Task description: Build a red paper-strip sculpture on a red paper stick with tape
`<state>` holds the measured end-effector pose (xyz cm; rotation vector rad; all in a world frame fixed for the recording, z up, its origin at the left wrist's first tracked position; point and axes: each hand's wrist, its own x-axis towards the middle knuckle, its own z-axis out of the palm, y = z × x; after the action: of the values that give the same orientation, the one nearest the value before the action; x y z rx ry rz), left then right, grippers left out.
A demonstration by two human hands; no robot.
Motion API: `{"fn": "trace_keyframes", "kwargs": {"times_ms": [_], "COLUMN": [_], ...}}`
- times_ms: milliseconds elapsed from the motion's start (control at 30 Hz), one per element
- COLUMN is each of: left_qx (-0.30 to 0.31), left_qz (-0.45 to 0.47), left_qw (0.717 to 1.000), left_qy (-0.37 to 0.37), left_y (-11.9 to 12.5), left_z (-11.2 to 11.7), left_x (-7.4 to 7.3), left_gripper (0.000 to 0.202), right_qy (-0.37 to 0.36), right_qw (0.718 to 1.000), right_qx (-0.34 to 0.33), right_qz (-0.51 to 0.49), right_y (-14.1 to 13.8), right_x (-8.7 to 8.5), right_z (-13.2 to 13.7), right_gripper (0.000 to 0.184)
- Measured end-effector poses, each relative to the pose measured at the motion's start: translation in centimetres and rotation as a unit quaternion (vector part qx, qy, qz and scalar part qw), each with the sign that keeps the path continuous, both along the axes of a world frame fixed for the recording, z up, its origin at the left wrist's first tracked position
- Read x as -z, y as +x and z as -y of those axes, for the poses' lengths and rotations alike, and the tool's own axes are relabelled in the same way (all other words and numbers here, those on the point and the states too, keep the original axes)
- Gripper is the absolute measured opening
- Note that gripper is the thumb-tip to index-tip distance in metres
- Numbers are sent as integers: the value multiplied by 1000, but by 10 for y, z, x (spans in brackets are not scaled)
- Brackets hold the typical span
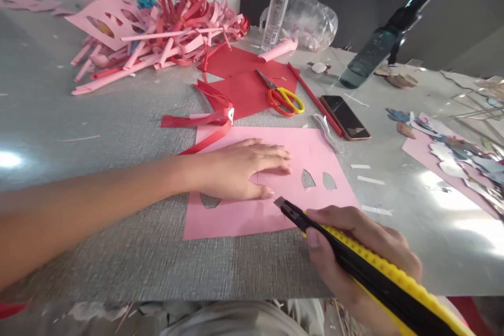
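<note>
A pink sheet of paper (275, 215) lies on the table before me, with several small leaf-like holes cut through it. Flat across its left half rests my left hand (244, 168), fingers stretched out and pressing on the paper; part of one hole shows below the wrist. My right hand (354, 252) grips a yellow and black utility knife (354, 262). The knife's blade is out, its tip over the paper just right of my left thumb; whether it touches the sheet I cannot tell. Red paper strips (208, 121) lie over the sheet's upper left corner.
Behind the sheet are red paper (244, 94), scissors (283, 100) and a phone (345, 117). A heap of pink and red strips (177, 26) fills the back left. A clear bottle (279, 5) and a dark spray bottle (370, 52) stand farther back. Paper cutouts (457, 152) lie at right.
</note>
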<state>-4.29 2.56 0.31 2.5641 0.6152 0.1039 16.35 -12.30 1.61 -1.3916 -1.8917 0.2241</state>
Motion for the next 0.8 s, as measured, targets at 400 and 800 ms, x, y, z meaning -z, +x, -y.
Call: {"fn": "trace_keyframes", "kwargs": {"times_ms": [400, 800], "left_qx": [-5, -6], "left_qz": [2, 2], "left_qw": [1000, 1000], "left_qy": [1, 13], "left_y": [1, 0], "left_z": [0, 2], "left_x": [1, 3], "left_gripper": [50, 53], "right_qy": [118, 124], "right_qw": [991, 982], "right_qx": [-50, -130], "right_qz": [27, 59], "right_y": [-6, -6], "right_x": [20, 20], "right_z": [-3, -2], "right_gripper": [21, 21]}}
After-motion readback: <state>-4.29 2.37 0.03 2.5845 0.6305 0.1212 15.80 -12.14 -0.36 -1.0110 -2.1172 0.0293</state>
